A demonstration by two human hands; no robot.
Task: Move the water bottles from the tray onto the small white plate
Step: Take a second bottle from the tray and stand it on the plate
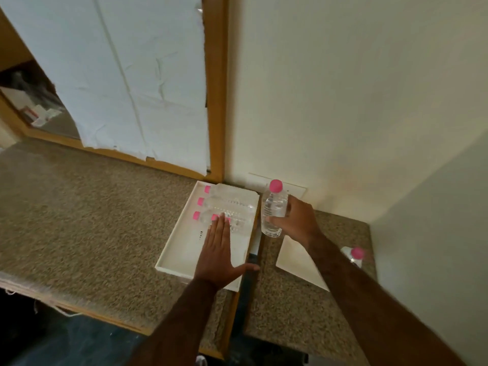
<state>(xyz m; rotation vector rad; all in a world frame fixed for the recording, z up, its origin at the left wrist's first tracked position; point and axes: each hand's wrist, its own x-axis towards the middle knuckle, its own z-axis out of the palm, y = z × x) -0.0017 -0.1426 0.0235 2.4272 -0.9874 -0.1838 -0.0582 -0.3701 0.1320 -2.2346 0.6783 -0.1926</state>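
Granite-patterned counter [87,207] fills the lower left, running back to a wood-framed panel covered with white paper [126,75] and, at the right, into a corner of cream wall [356,101]. A dark gap [247,294] splits the counter into a left part and a smaller right part.

A white rectangular tray [182,249] sits on the left part, along its right edge, with its far end close to the wall. Clear water bottles with pink caps [227,207] lie on their sides in the far half of the tray, caps pointing left; the near half is bare.

A small white plate [295,260] lies on the right part of the counter, just across the gap from the tray, partly hidden under the right forearm. It carries no bottle.

The left hand [219,257] is flat and open over the tray, palm down, fingers spread, with the fingertips reaching the nearest lying bottle and the thumb out over the tray's right rim. It grasps nothing.

The right hand [298,223] is wrapped around an upright clear bottle with a pink cap [274,210], held in the air above the gap, between the tray's far right corner and the far edge of the plate.

Another pink-capped bottle [353,256] shows near the counter's right edge by the wall, beyond the right forearm, mostly hidden and blurred.
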